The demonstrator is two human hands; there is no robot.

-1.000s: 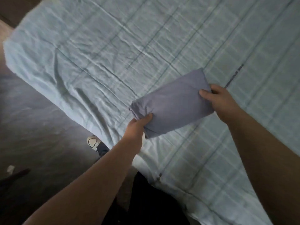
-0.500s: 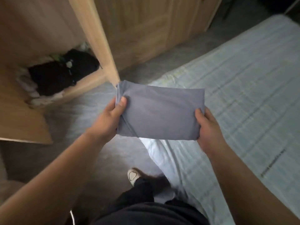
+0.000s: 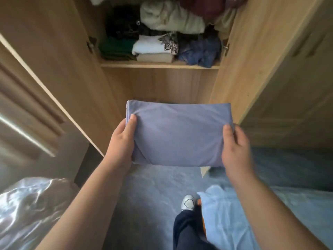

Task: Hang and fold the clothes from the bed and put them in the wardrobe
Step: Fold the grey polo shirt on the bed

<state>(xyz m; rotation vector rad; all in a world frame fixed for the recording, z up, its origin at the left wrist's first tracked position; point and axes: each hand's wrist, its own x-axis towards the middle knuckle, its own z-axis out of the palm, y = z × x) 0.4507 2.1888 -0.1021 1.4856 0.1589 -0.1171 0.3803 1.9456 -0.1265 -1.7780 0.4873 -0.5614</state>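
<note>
The left grip (image 3: 122, 141) clasps the left edge of a folded lilac-grey garment (image 3: 178, 134), thumb on top and fingers hidden beneath. The right grip (image 3: 236, 147) clasps the right edge the same way. The garment hangs flat in mid-frame, held in the air and touching nothing else.

Just beyond it stands the open wardrobe (image 3: 158, 83), of pale wood, with its left door (image 3: 45, 51) and right door (image 3: 270, 51) swung outward. Near the top of the frame, its shelf (image 3: 158, 65) carries stacked clothes: a green pile (image 3: 115, 47), a white folded piece (image 3: 151, 46), crumpled blue cloth (image 3: 200, 51) and a cream bundle (image 3: 171, 20) above.

Below the garment lies grey carpet (image 3: 153, 195), with a white shoe (image 3: 187, 202) and a dark trouser leg (image 3: 187, 230). The bed (image 3: 252, 213), under a light blue sheet, fills the lower right. Shiny crinkled plastic (image 3: 27, 204) sits at the lower left.
</note>
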